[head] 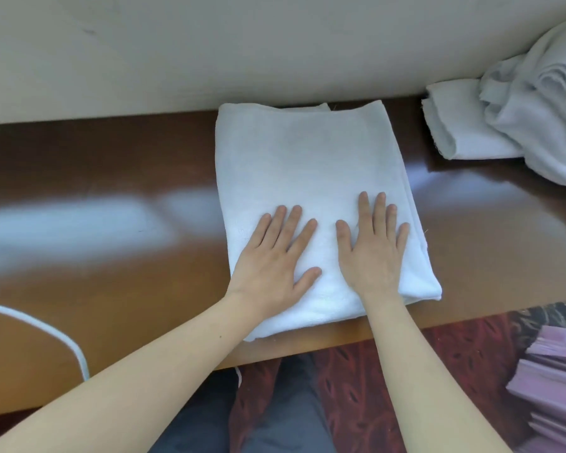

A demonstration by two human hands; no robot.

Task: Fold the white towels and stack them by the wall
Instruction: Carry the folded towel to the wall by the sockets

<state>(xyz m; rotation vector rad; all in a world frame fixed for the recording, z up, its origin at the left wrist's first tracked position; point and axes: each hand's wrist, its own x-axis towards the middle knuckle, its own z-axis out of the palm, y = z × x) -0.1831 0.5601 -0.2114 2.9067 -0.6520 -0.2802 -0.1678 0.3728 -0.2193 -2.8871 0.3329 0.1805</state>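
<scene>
A folded white towel (307, 165) lies flat on the brown wooden table (111, 178), its far edge touching the pale wall (209, 50). My left hand (275, 263) rests palm down on the towel's near left part, fingers spread. My right hand (373, 250) presses flat on the near right part, fingers apart as well. Neither hand grips the cloth. At the far right, a heap of unfolded white towels (536, 103) sits against the wall.
A white cable (46, 328) curves over the table at the near left. Below the table's front edge lie a red patterned carpet (438, 361) and pink folded things (556, 387) at the right. My legs in dark trousers (275, 420) show under the table.
</scene>
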